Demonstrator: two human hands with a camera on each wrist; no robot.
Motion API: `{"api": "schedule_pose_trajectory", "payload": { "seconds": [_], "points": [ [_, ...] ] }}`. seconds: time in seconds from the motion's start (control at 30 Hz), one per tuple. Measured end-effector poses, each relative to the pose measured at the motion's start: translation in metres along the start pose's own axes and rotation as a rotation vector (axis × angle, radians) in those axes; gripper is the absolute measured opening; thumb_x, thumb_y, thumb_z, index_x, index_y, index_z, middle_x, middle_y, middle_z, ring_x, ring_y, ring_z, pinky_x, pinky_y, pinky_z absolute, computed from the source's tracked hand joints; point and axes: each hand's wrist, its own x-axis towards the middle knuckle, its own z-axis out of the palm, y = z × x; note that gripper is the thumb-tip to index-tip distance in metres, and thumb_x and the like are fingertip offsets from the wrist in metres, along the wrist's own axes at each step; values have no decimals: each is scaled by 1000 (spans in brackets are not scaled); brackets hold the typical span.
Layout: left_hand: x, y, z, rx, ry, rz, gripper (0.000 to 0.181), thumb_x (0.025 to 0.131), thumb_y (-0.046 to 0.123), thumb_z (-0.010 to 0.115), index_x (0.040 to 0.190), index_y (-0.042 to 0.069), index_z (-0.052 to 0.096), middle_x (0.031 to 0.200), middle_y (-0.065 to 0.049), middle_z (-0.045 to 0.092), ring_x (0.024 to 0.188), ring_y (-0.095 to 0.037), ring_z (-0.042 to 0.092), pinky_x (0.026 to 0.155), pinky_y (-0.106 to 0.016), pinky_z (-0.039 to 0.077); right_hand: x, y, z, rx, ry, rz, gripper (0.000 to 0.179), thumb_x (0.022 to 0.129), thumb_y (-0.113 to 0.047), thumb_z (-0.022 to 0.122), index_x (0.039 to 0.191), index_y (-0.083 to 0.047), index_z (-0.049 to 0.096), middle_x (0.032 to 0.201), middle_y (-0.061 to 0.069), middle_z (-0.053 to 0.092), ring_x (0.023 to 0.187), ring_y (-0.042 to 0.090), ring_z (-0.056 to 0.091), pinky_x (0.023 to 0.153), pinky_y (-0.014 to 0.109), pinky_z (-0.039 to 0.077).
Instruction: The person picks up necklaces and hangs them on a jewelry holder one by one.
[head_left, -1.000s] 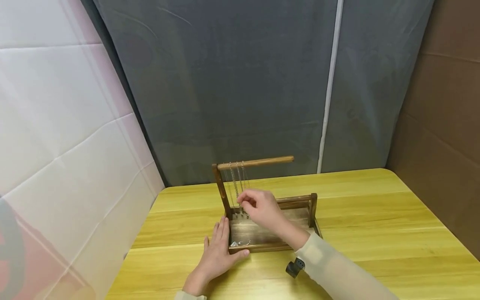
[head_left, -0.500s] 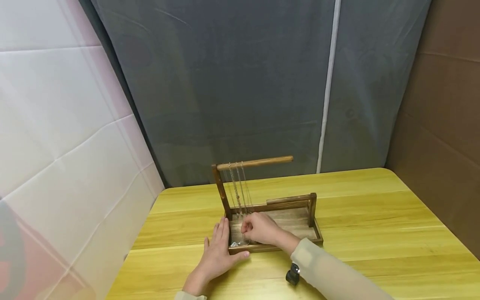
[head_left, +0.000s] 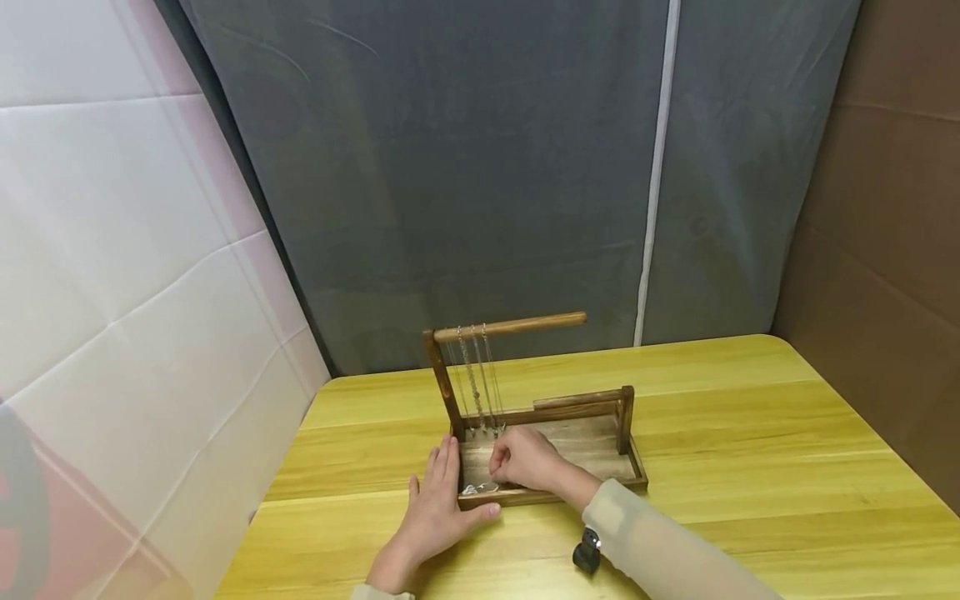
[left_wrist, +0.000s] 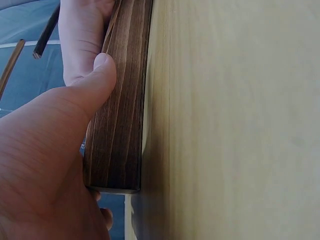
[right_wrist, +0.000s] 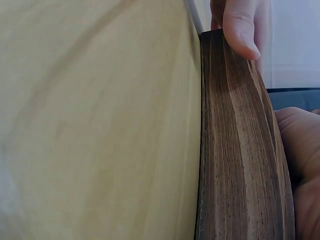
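Note:
A wooden jewelry stand (head_left: pixel 551 498) has a shallow tray base and a raised bar on a post. Several thin necklaces (head_left: pixel 478 375) hang from the left part of the bar. My left hand (head_left: pixel 435 510) braces the tray's left front corner, fingers straight along the side and thumb on the front wall. My right hand (head_left: pixel 528 458) is low over the tray, thumb and fingertips together. Beside those fingertips lies a small heap of silver chain (head_left: pixel 474 489) in the tray's front left. Whether they pinch any of it is hidden. In the right wrist view, the front wall (right_wrist: pixel 240 145) hides the fingertips.
The stand rests on a yellow wood-grain table (head_left: pixel 750 467). A shorter, lower rail (head_left: pixel 581 400) with its own post (head_left: pixel 625 421) rises at the tray's back right. A grey curtain (head_left: pixel 480 167) hangs behind, with a white panel (head_left: pixel 135 275) to the left.
My right hand has come down from beside the hanging necklaces into the front of the tray, then shifted slightly right. My left hand has stayed at the corner.

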Motion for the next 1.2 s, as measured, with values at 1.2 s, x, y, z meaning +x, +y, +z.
{"api": "schedule_pose_trajectory", "payload": {
  "seconds": [1.2],
  "points": [
    [-1, 6, -3, 24, -30, -22, 130, 76, 79, 66, 162, 3, 5, 168, -16, 4, 152, -39, 4, 107, -78, 8, -16, 5, -11, 961, -3, 315, 17, 99, -4, 56, 109, 11, 58, 84, 10, 67, 77, 21, 67, 77, 36, 57]
  ]
}}
